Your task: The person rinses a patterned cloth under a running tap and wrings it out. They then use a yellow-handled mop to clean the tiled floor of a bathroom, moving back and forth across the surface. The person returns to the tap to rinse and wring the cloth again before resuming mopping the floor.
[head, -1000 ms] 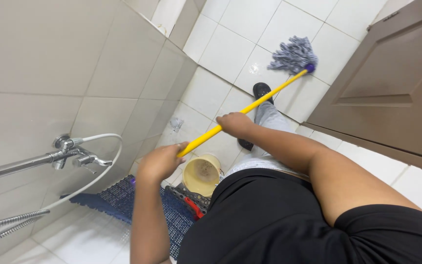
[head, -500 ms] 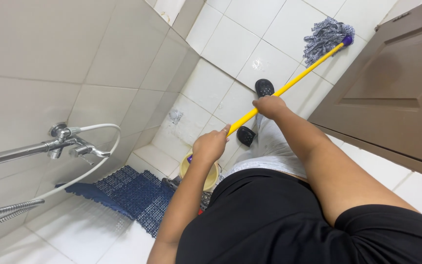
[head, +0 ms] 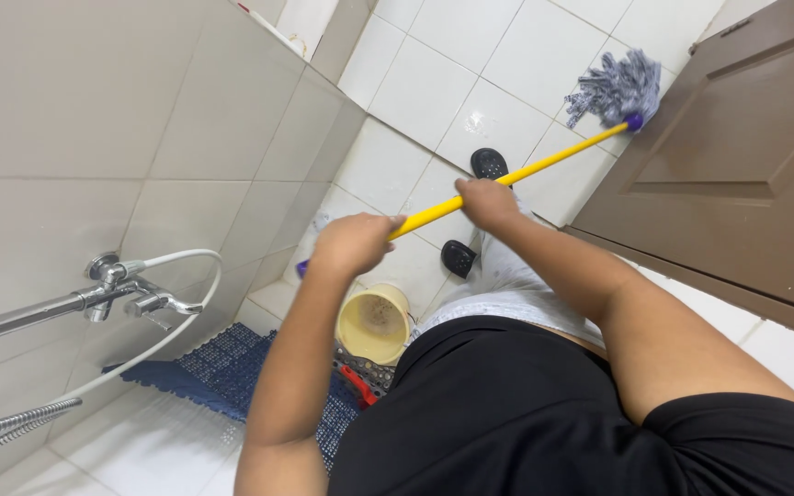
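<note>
Mop (head: pixel 544 165) gripped along its yellow handle, left hand (head: pixel 353 243) and right hand (head: pixel 487 200) both wrapped tight; grey head (head: pixel 614 87) against floor tiles (head: pixel 443 55) beside brown door (head: pixel 746 156).

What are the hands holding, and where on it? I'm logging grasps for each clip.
Both hold the mop by its yellow handle: left hand near the top end, right hand around the middle.

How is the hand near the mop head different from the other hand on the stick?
The right hand grips the yellow mop stick farther along, nearer the grey mop head; the left hand grips close to the stick's purple end. The right arm reaches straighter; the left arm is bent. Both hands are closed around the stick.
</note>
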